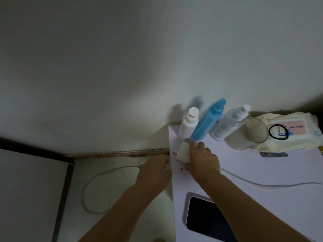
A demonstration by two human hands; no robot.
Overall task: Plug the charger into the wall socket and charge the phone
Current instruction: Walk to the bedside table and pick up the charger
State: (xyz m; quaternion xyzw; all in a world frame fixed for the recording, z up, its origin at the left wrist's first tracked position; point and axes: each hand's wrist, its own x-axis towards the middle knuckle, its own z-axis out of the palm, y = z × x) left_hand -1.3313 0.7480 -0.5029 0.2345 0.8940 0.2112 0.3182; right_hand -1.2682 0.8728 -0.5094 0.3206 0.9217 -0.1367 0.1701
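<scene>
The white charger adapter [182, 151] is at the left edge of the white table [244, 172], its prongs pointing left. My right hand [203, 160] grips it from the right, and a small white connector [182, 169] pokes out under the thumb. A white cable [262, 185] runs right across the table from that hand. My left hand [153, 170] hovers beside the table edge with its fingers curled; something small and white shows at the fingertips. The phone [208, 219] lies face up with a dark screen near the table's front. No wall socket is visible.
A white bottle [189, 124], a blue spray bottle [208, 122], a clear bottle [229, 123] and a glass [248, 135] stand behind the adapter. A wipes pack [290, 131] with a hair tie lies at the right. Another white cable [90, 189] loops on the floor.
</scene>
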